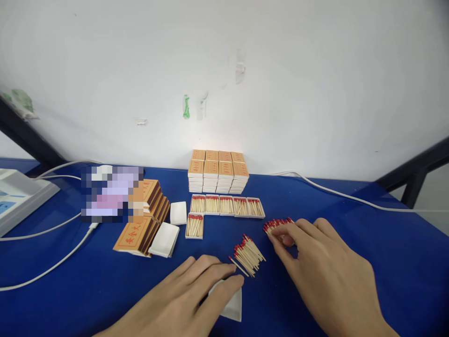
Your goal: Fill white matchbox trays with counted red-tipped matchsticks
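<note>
My left hand [189, 299] reaches over a white matchbox tray [232, 304], its fingers stretched and the thumb lying across the tray; the covered part of the tray is hidden. Just beyond its index fingertip lies a loose pile of red-tipped matches [248, 256], with one match a little apart on the near side. My right hand [326, 271] is curled at a second heap of matches [277, 225], thumb and fingers closed around some of them. The hand covers much of that heap.
Match-filled trays [226, 205] stand in a row, with another filled tray [194, 226] before them. Behind rise stacked matchboxes [218, 169]. Leftward are white trays [164, 239], orange matchbox sleeves [135, 234], a blurred-out object [112, 192] and white cables [75, 264] on the blue table.
</note>
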A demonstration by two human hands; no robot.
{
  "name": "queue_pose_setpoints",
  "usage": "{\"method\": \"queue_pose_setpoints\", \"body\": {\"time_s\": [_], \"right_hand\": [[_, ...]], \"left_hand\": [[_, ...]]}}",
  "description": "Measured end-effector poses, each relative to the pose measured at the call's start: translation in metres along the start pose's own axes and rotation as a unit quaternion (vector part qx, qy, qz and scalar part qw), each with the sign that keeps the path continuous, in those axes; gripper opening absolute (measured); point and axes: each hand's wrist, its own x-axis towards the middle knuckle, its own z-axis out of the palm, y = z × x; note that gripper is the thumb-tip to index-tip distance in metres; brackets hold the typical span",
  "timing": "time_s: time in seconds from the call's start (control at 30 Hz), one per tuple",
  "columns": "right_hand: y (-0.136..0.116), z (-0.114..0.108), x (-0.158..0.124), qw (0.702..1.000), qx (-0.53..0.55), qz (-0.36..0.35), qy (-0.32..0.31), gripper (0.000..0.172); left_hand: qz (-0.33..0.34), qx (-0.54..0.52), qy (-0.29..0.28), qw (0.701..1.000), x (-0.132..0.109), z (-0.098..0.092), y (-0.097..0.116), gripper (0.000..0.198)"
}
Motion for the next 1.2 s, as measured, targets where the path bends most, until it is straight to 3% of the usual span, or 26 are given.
{"method": "queue_pose_setpoints", "body": {"time_s": [0.27, 0.63, 0.8, 1.2], "right_hand": [[-0.0032, -0.0024, -0.0015, 1.0, -0.023, -0.012, 0.001, 0.04], [-0.0079, 0.0014, -0.0017, 0.992, 0.106, 0.044, -0.05, 0.036], [-0.0087, -0.0005, 0.0002, 0.983, 0.159, 0.057, -0.078, 0.037], [-0.0037, -0.0011, 0.0028, 0.984, 0.149, 0.057, -0.078, 0.041]], "left_hand": [[0.001, 0.022, -0.01, 1.0, 0.0001, 0.0041, -0.0011, 0.068], [-0.001, -0.003, 0.023, 1.0, 0.0022, 0.0004, -0.0003, 0.067], [0.0, -0.002, 0.007, 1.0, 0.0023, 0.0015, -0.0007, 0.071], [-0.014, -0.023, 0.0, 1.0, 0.0036, 0.0068, -0.0007, 0.076]]}}
